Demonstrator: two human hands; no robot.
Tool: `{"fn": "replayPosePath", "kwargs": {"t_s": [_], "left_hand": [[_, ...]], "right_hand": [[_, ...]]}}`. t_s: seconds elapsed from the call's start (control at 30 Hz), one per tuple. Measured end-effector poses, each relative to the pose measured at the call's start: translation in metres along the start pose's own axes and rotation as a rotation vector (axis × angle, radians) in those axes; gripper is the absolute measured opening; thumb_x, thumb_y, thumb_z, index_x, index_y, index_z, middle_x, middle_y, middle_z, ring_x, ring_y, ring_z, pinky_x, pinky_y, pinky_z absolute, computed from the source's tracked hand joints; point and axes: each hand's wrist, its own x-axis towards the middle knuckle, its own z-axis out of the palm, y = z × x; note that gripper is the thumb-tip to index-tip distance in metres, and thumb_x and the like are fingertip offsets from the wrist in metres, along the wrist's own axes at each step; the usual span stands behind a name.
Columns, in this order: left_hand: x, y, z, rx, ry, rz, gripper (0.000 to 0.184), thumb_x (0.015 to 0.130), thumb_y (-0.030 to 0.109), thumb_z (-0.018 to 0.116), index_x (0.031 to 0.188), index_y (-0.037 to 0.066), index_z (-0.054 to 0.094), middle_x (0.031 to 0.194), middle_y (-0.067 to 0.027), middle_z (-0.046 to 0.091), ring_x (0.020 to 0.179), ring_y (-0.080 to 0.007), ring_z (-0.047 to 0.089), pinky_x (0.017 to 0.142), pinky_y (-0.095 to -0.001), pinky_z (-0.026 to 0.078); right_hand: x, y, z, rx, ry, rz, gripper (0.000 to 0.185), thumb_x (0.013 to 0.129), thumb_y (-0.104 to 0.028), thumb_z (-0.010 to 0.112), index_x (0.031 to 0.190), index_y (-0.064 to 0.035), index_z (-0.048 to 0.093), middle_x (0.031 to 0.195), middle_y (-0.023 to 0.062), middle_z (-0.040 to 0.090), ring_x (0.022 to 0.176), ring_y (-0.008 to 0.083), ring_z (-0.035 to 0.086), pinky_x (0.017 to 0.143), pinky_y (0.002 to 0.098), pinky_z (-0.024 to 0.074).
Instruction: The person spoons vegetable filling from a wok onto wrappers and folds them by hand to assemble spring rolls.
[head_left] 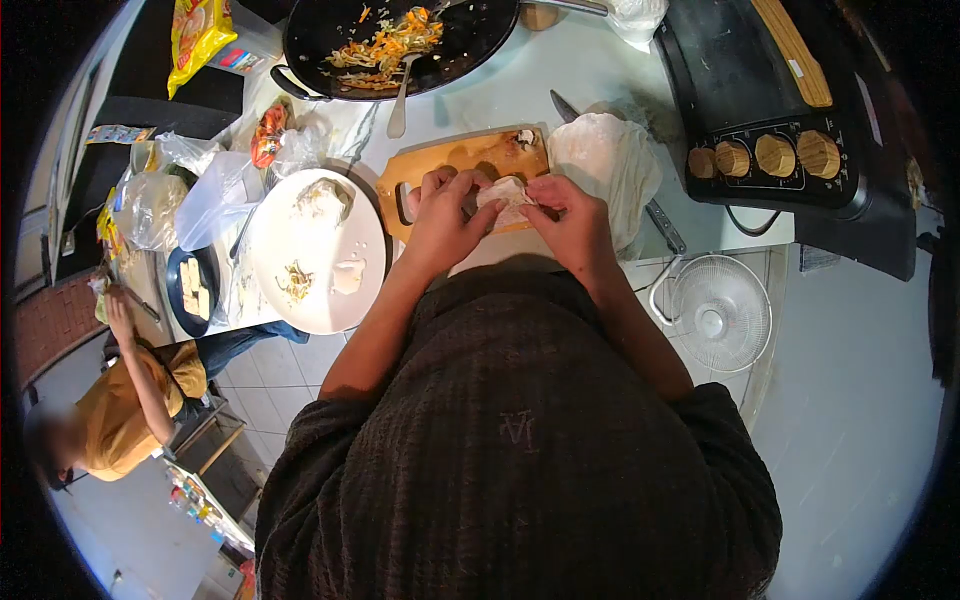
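A small pale wrapper (507, 200), folded and wrinkled, is pinched between my two hands above the wooden cutting board (440, 163). My left hand (447, 215) has its fingers closed on the wrapper's left side. On the right side, my right hand (568, 215) grips it between thumb and fingers. What lies inside the wrapper is hidden. A stack of thin round wrappers (602, 160) rests right of the board. Left of my hands, a large white plate (318, 240) carries a pale wrapped piece, a little shredded filling and a whitish smear.
Beyond the board stands a black wok (480, 60) with shredded vegetables and a spoon (402, 100). A knife handle (667, 228) sticks out by the wrappers. At right is a black stove (780, 110), with a fan (715, 310) below. Another person (125, 410) works at far left.
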Motion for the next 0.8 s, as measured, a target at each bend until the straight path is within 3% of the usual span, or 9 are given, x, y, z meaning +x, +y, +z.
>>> {"fn": "replayPosePath", "kwargs": {"t_s": [0.1, 0.23, 0.3, 0.4, 0.53, 0.6, 0.67, 0.8], "left_hand": [[0.003, 0.004, -0.001, 0.004, -0.045, -0.081, 0.038, 0.085, 0.037, 0.073, 0.115, 0.015, 0.064, 0.105, -0.0062, 0.066, 0.11, -0.0282, 0.053, 0.097, -0.0457, 0.03], [0.004, 0.003, 0.005, -0.009, -0.002, -0.056, 0.04, 0.082, 0.035, 0.075, 0.115, 0.013, 0.066, 0.1, -0.0096, 0.065, 0.106, -0.0311, 0.052, 0.089, -0.045, 0.032], [0.005, 0.003, 0.004, 0.01, -0.016, -0.065, 0.041, 0.082, 0.036, 0.075, 0.115, 0.013, 0.067, 0.099, -0.0096, 0.066, 0.105, -0.031, 0.053, 0.089, -0.0451, 0.033], [0.009, 0.004, 0.001, 0.017, -0.087, -0.124, 0.041, 0.082, 0.038, 0.075, 0.114, 0.014, 0.069, 0.099, -0.0095, 0.065, 0.106, -0.0313, 0.053, 0.089, -0.0451, 0.033], [0.01, 0.004, -0.002, 0.057, -0.12, -0.118, 0.039, 0.084, 0.038, 0.074, 0.115, 0.016, 0.069, 0.096, -0.0071, 0.066, 0.105, -0.0287, 0.056, 0.092, -0.0441, 0.035], [0.011, 0.002, -0.002, 0.022, -0.116, -0.098, 0.038, 0.084, 0.036, 0.075, 0.114, 0.014, 0.069, 0.095, -0.0077, 0.066, 0.107, -0.0289, 0.055, 0.094, -0.0439, 0.034], [0.011, -0.004, 0.0, -0.023, -0.079, 0.055, 0.033, 0.085, 0.029, 0.075, 0.111, 0.01, 0.068, 0.093, -0.0108, 0.065, 0.1, -0.0288, 0.059, 0.09, -0.0424, 0.041], [0.016, -0.004, -0.004, -0.164, -0.127, 0.099, 0.031, 0.086, 0.023, 0.075, 0.11, 0.006, 0.067, 0.088, -0.012, 0.066, 0.083, -0.0269, 0.064, 0.076, -0.0372, 0.048]], "right_hand": [[-0.005, -0.005, 0.001, -0.072, 0.052, -0.045, 0.023, 0.082, -0.005, 0.076, 0.102, 0.0012, 0.066, 0.093, 0.0133, 0.074, 0.085, 0.0205, 0.074, 0.075, 0.0312, 0.0581], [-0.006, 0.005, 0.008, -0.098, 0.117, -0.101, 0.018, 0.083, -0.007, 0.075, 0.098, 0.0006, 0.067, 0.09, 0.014, 0.073, 0.082, 0.0225, 0.074, 0.072, 0.0323, 0.0575], [-0.006, 0.006, 0.009, -0.204, 0.111, -0.168, 0.018, 0.083, -0.005, 0.075, 0.1, 0.0005, 0.07, 0.088, 0.0102, 0.074, 0.079, 0.0158, 0.073, 0.069, 0.0277, 0.0568], [-0.007, 0.002, 0.009, -0.187, 0.084, -0.158, 0.019, 0.083, -0.006, 0.076, 0.1, 0.0001, 0.07, 0.083, 0.0097, 0.074, 0.074, 0.0158, 0.073, 0.067, 0.028, 0.0567], [-0.007, 0.002, 0.006, -0.189, 0.053, -0.143, 0.024, 0.081, -0.007, 0.077, 0.103, -0.001, 0.07, 0.089, 0.0118, 0.074, 0.077, 0.017, 0.072, 0.069, 0.0285, 0.0569], [-0.005, 0.005, 0.005, -0.05, 0.007, -0.169, 0.031, 0.081, -0.008, 0.075, 0.11, -0.0032, 0.066, 0.093, 0.0141, 0.07, 0.079, 0.0285, 0.071, 0.067, 0.0347, 0.0557], [-0.002, 0.004, 0.005, -0.101, -0.001, -0.192, 0.036, 0.08, -0.008, 0.076, 0.114, -0.0038, 0.064, 0.093, 0.0133, 0.068, 0.08, 0.0272, 0.07, 0.067, 0.0345, 0.0555], [0.002, 0.001, 0.008, -0.164, -0.005, -0.225, 0.045, 0.078, -0.008, 0.079, 0.119, -0.0051, 0.062, 0.091, 0.0103, 0.065, 0.082, 0.023, 0.067, 0.07, 0.0339, 0.0547]]}}
